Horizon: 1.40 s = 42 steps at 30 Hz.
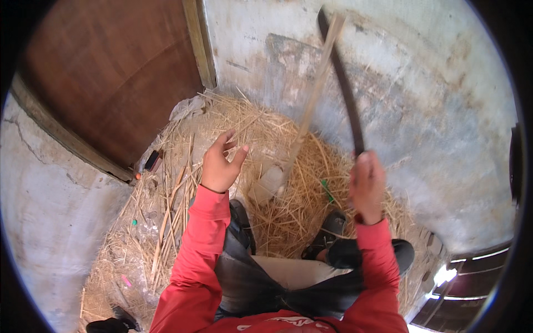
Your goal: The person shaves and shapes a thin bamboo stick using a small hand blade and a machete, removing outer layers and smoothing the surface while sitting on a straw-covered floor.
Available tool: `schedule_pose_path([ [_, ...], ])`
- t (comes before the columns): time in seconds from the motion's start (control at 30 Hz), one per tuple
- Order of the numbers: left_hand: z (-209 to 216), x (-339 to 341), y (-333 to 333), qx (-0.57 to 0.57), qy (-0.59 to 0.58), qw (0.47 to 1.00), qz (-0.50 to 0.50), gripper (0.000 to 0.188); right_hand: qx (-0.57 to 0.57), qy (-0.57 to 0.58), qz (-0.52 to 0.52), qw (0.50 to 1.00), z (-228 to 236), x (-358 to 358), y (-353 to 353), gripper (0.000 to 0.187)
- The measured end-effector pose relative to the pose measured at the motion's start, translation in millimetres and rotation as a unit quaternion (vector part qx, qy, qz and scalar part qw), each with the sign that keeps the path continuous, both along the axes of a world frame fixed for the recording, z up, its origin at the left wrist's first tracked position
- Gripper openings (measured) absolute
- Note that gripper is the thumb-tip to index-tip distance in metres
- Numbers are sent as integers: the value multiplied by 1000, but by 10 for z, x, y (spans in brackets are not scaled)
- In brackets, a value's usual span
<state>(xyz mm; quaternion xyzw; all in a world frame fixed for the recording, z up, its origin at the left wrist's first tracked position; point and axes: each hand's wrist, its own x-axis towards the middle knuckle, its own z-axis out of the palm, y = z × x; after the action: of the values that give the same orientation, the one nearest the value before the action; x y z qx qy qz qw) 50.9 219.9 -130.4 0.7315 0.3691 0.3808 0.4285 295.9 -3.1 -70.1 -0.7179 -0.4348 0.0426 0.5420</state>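
My right hand (367,186) is closed around the handle end of a long, dark, curved machete (348,102), raised with its blade pointing away from me. A pale strip of split bamboo (311,105) stands tilted in front of me, and its top end overlaps the blade near the tip. Whether the two touch, I cannot tell. The strip's lower end comes down at a pale block (268,184) on the floor between my feet. My left hand (221,166) is raised to the left of the strip, fingers apart, holding nothing.
Straw-like shavings (300,222) cover the floor, with longer bamboo strips (173,213) at the left. A stained wall (422,122) rises close on the right, and a brown door (116,72) stands at the far left. A small dark object (152,161) lies by the door frame.
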Motion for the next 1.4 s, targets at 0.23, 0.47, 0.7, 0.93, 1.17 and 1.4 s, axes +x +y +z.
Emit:
schedule_pose_path([
  [0.23,-144,-32,43,19,-23,999,31,59,235,162,-82,955,1284,-270,-308,45],
  [0.47,-166,74,-23,28,5,999,21,61,-69,-111,8,991,-896,-177,-73,25],
  [0.7,181,249,33,81,-117,987,75,41,-70,-42,84,993,-527,-214,120,24],
  [0.93,1339,696,567,248,-182,950,44,42,-85,-58,57,993,-517,-568,17,22],
  [1.17,1461,898,766,245,-129,961,5,28,-70,44,104,991,-629,-606,-39,30],
  [1.4,1473,808,761,327,-87,941,13,30,-69,219,129,965,-712,-590,-101,38],
])
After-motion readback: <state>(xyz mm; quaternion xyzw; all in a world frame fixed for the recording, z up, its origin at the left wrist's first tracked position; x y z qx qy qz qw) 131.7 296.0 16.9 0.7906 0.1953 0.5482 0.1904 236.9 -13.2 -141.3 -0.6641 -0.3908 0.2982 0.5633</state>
